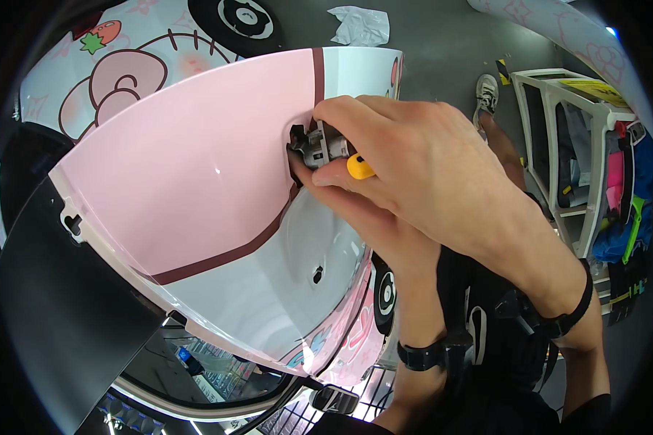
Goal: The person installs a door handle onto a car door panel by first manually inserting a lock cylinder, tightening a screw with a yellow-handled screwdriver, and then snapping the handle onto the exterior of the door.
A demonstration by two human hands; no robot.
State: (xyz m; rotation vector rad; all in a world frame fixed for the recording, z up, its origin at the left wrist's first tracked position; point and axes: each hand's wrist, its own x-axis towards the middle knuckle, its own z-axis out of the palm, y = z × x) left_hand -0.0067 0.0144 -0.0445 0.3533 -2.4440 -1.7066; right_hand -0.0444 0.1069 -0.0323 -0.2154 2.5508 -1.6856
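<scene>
A curved car body panel [203, 152], pink above and white below with a dark red stripe between, spreads in front of me. At its right end my right hand [421, 152] closes its fingers on a small grey-and-black mechanical part [319, 147]. A rounded yellow piece [360, 167] sticks out between those fingers; I cannot tell what it belongs to. My left hand [363, 214] comes in from below, partly covered by the right, with its fingertips against the same part. Behind the fingertips is a dark opening, mostly hidden. Lower in the white area is a small hole [317, 275].
Another printed car panel with a wheel [245, 18] is at the far left. Crumpled white plastic [360, 26] lies on the grey floor. On the right stand a white shelf cart [588, 181] with bags and another person's shoe [487, 94]. A car window [210, 373] is at the lower left.
</scene>
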